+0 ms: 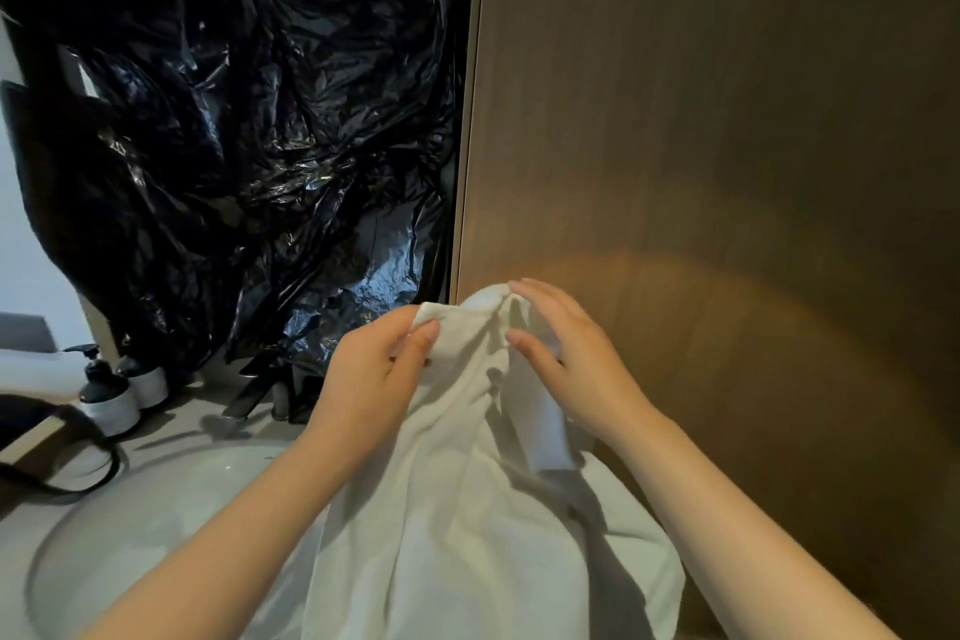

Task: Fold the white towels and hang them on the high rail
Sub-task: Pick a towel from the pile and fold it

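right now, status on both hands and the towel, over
Left hand pinches white towel top edge. Right hand grips bunched top beside it. Towel hangs loose over sink; rail not in view.

Left hand [374,369] and right hand [566,359] pinch a white towel [467,509] (sink [156,509] just beside it).

Towel at lower centre, between two hands

The left hand [363,374] and right hand [566,353] hold the top of the towel [467,535]. A basin [156,525] sits lower left in the desk [197,411], with pump bottles [106,400] behind it. Plastic sheeting [249,120] is upper left and a wall panel [727,120] fills the right.
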`<action>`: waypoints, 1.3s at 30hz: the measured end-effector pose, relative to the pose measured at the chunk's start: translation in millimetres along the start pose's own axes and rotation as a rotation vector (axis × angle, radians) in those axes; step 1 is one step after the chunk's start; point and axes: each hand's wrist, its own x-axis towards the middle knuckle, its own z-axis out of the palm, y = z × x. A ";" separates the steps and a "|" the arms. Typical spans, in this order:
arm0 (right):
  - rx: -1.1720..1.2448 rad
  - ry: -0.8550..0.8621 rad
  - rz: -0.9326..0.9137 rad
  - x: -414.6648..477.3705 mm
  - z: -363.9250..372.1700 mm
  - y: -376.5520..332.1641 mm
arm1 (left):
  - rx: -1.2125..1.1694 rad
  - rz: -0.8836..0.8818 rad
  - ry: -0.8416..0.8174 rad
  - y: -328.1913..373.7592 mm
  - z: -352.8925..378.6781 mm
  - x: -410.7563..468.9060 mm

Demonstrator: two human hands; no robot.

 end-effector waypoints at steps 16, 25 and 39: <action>0.033 0.064 -0.274 19.5 4.5 -26.9 | 0.346 0.060 0.009 33.9 -32.5 21.5; -0.055 -0.023 -0.159 4.9 -17.9 10.0 | 0.328 0.069 0.206 20.2 -45.4 28.8; 0.424 0.285 -0.007 22.6 -55.7 -22.1 | 0.411 -0.027 0.251 0.2 -52.3 47.0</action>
